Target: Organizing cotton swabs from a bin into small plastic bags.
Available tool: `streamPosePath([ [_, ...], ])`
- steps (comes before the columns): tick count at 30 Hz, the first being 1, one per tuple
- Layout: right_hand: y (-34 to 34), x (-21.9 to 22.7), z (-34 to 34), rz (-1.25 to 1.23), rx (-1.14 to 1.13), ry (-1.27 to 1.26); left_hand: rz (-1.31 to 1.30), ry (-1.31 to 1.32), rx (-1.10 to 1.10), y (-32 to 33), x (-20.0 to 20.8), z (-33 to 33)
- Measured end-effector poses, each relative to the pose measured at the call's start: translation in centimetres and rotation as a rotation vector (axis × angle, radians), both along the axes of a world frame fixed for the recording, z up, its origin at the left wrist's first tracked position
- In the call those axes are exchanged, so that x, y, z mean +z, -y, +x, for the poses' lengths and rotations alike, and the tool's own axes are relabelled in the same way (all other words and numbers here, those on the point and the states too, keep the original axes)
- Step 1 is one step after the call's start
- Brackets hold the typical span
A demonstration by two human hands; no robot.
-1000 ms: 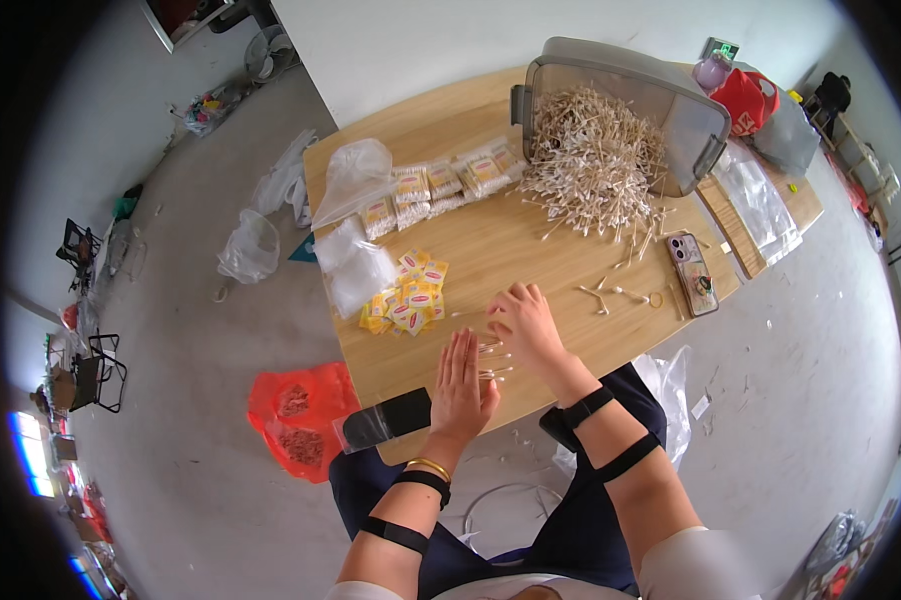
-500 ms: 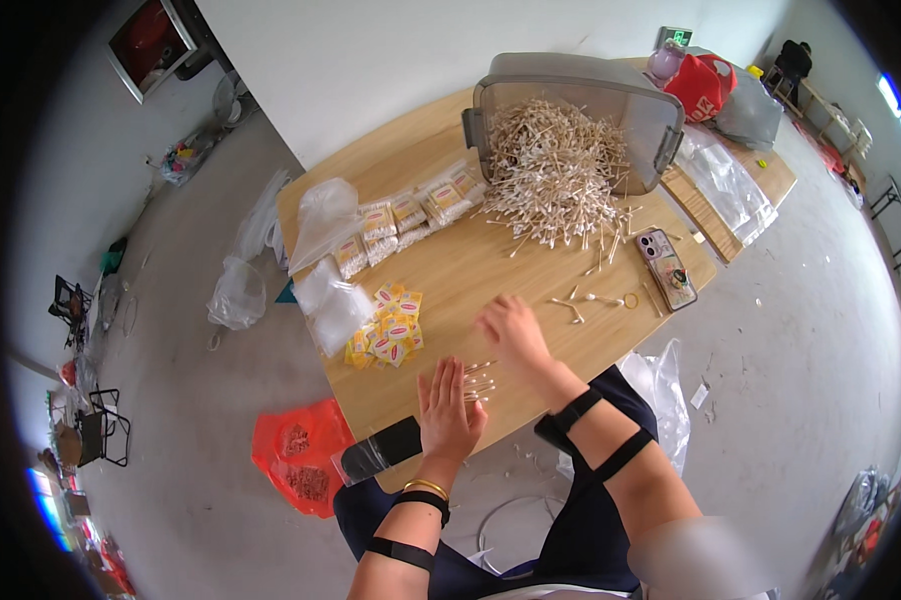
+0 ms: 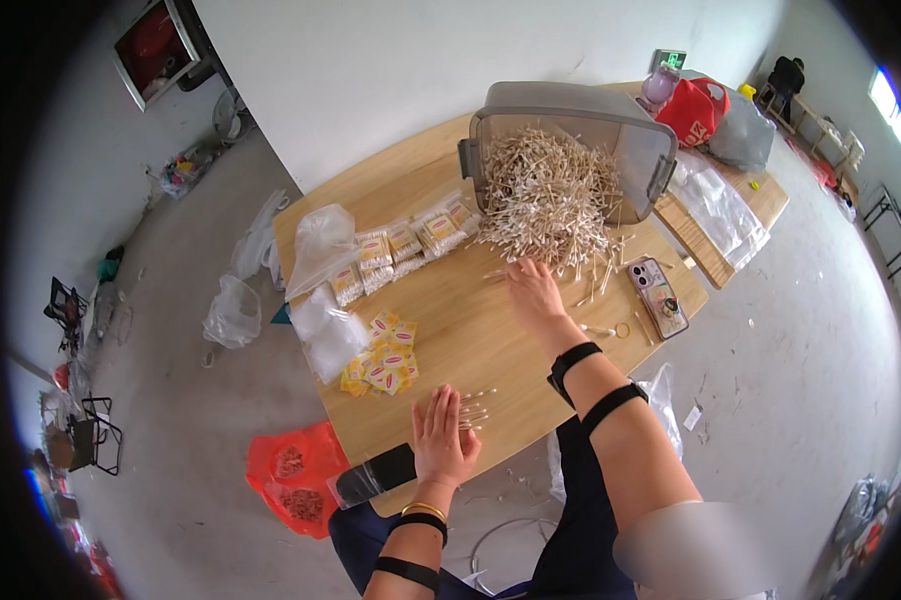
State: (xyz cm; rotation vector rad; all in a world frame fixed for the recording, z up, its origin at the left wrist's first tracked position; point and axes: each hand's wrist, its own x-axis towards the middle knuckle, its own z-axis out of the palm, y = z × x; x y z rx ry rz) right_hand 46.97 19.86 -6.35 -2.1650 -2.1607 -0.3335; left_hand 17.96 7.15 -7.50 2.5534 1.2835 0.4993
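Note:
My left hand (image 3: 441, 440) lies flat on the near part of the table, its fingers stretched out together. Several cotton swabs (image 3: 478, 405) lie side by side against its right edge, partly covered by the hand. At the front edge of a big heap of cotton swabs (image 3: 551, 190), my right hand (image 3: 537, 298) is reaching down with bent fingers. Thin swab ends jut out left of those fingertips; how many it grips is hidden. The heap spills from a grey translucent bin (image 3: 643, 165) tipped on its side.
Packed swab bags (image 3: 406, 243) stand left of the heap. Yellow-and-white cards (image 3: 386, 355) lie by clear plastic bags (image 3: 331, 335). A phone (image 3: 659, 300) and a rubber band (image 3: 623, 330) are at the right. A black pouch (image 3: 379, 475) and a red bag (image 3: 296, 480) sit at the near left.
My right hand has moved away from beside my left hand, forward to the front edge of the swab heap. My left hand stays flat by the small row of swabs.

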Motion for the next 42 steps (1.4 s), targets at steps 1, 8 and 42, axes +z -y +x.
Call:
streamPosePath([
  [1,0.4,-0.7,-1.1,0.052,0.049,-0.053,-0.001,0.0,0.004,0.0,0.0,-0.1],
  [8,7.8,1.0,-8.7,-0.059,0.291,-0.542,0.016,0.01,0.011,-0.1,-0.3,-0.7],
  [42,11.9,-0.9,-11.8,0.281,0.034,-1.022,-0.024,-0.012,0.008,0.0,-0.3,-0.9],
])
